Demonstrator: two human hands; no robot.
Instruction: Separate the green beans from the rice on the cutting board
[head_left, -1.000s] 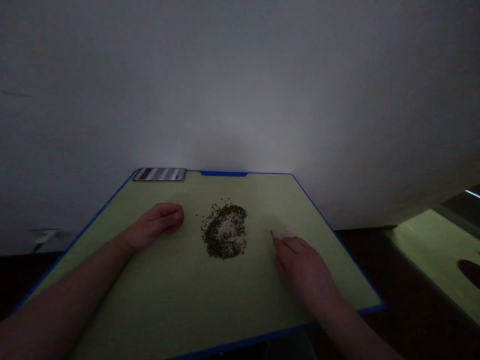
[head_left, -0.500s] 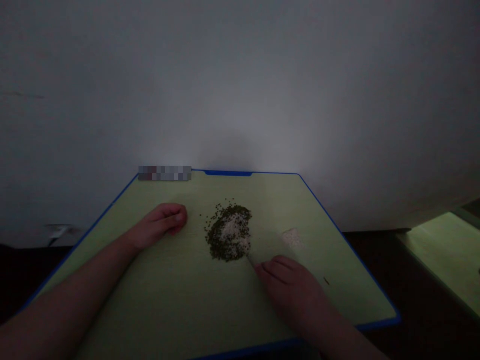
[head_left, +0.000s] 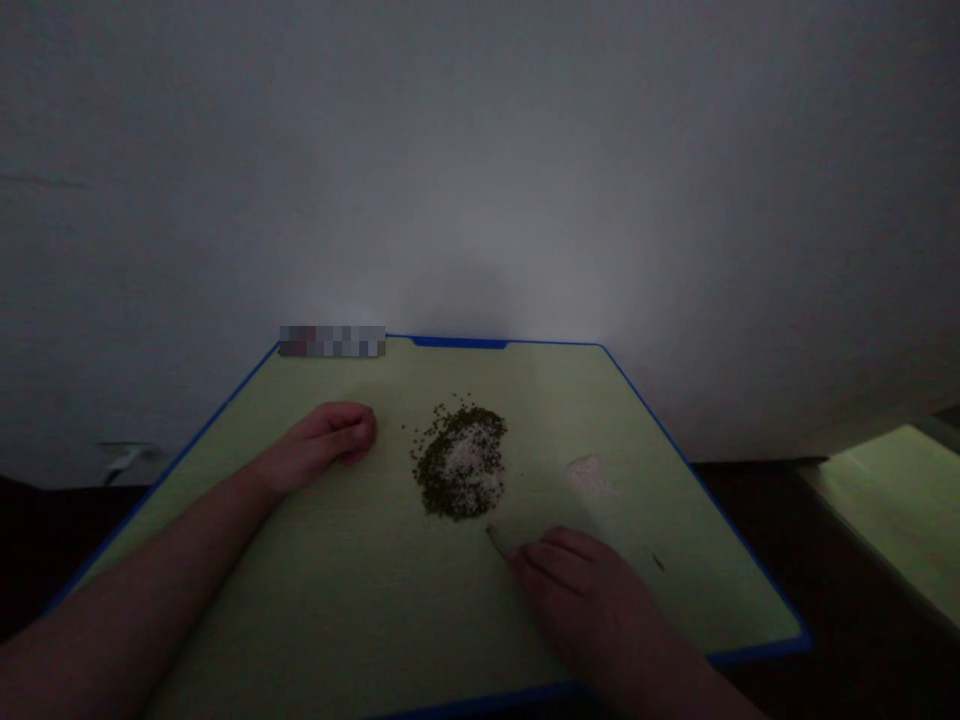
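Note:
A mixed heap of small dark green beans and pale grains (head_left: 461, 465) lies mid-table, with some beans scattered at its far left. My right hand (head_left: 574, 580) is closed on a thin stick-like tool (head_left: 498, 543), its exact kind unclear in the dim light. The tool's tip is just off the heap's near edge, with a small dark spot at it. To the left of the heap, my left hand (head_left: 341, 435) rests on the table, curled into a loose fist with no object showing. A small patch of pale grains (head_left: 590, 474) lies beyond my right hand.
The pale green table (head_left: 300, 600) has a blue rim and stands against a grey wall (head_left: 480, 170). A short thin dark piece (head_left: 658, 562) lies right of my right hand. A blurred-out strip (head_left: 332, 342) is at the far left edge. Another light surface (head_left: 892, 500) stands at right.
My right hand has drawn slightly back toward me, and the tool's tip has moved from the heap's edge to just short of it. My left hand stays in place.

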